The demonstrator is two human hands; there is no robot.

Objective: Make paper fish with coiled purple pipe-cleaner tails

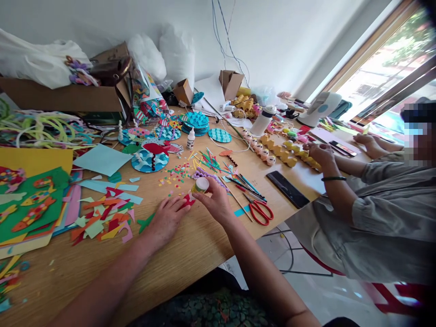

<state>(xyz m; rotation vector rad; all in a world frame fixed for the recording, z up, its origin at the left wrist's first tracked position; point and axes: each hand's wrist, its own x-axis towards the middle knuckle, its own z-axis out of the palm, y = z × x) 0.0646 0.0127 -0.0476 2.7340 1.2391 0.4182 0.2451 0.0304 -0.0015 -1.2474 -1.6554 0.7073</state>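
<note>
My right hand (217, 200) is closed around a small glue bottle (202, 183) with a white base and a yellowish label. The bottle is tipped over, its white nozzle end close to a red paper piece (188, 200); contact between them cannot be made out. My left hand (166, 221) lies flat on the table, fingers stretched out, the fingertips on that red piece. Beside its wrist a green paper piece (146, 222) sticks out, partly covered. Just behind the bottle lies a purple wavy strip (208, 174). Small coloured paper bits (173, 175) are scattered beyond my hands.
Red-handled scissors (261, 212), pencils (250, 186) and a black phone (287, 188) lie to the right. Paper scraps (102, 213) spread leftward. A blue decorated disc (150, 161) and a second glue bottle (191, 139) stand behind. A co-worker (384, 195) sits at right.
</note>
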